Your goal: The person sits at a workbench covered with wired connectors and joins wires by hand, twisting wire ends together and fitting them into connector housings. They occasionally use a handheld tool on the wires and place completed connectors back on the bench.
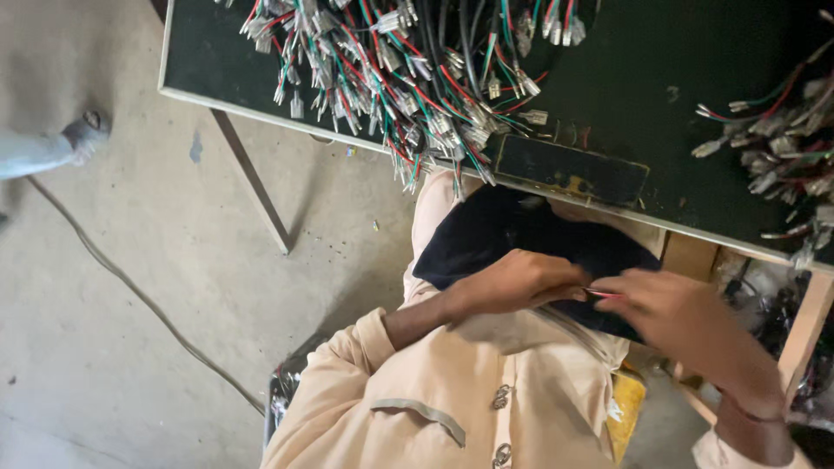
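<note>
Red wire [602, 293]: a thin, short length is showing between the two hands, low over the lap and in front of the worktop [695, 52] edge. The left hand [519, 282] is pinching one end, fingers curled in a narrow grip on it; the right hand [673, 321] is meeting it from the other side, fingertips closing on the same wire. Whether a terminal is sitting on the wire's end cannot be told; the spot is small and blurred.

Both hands are working over a dark cloth [486, 234] lying across the lap. Judgement: the cloth is probably catching small parts and giving a plain background for fine work. The hands are being held close to the body, likely for steadiness.

On the worktop, a large heap of wire harnesses [400, 78] with red, green and black leads and pale connectors is spilling toward the near edge, within easy reach. A second, smaller bundle [782, 148] is lying at the right side, apart from the first. A dark rectangular pad [569, 169] is sitting at the near edge, between the heaps.

A cable [130, 287] is trailing across the concrete floor [113, 365]. Another person's foot [85, 135] is showing at the far left.
</note>
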